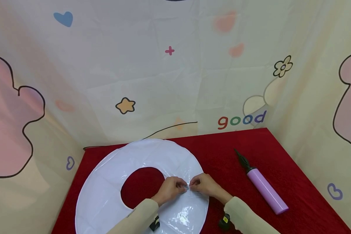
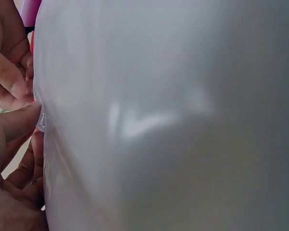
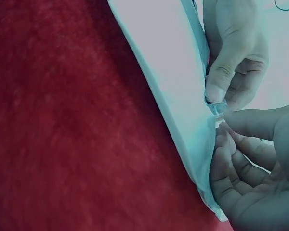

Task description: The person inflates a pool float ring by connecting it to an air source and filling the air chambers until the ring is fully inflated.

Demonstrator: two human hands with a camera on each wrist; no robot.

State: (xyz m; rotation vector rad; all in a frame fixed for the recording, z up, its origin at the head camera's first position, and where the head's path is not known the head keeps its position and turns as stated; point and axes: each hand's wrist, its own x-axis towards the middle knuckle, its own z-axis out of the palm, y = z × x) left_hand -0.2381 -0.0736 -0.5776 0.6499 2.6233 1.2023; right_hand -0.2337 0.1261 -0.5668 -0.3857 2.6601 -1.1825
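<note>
A white inflatable swim ring [image 1: 105,182], puffed out and glossy, lies on the red cloth. On its upper face, at the right side, a small clear valve [image 3: 217,109] sticks up. Thumb and fingers of my left hand [image 1: 171,188] pinch this valve; the wrist lies across the ring. Facing it from the right, my right hand [image 1: 206,184] has its thumb and forefinger brought together at the valve's tip, the other fingers curled beside the ring's surface. The fingertips hide most of the valve.
A lilac hand pump [image 1: 267,190] with a black tapered end lies to the right on the red cloth [image 1: 210,146]. Behind and on both sides hangs a pale printed curtain [image 1: 152,71]. Red cloth shows through the ring's hole.
</note>
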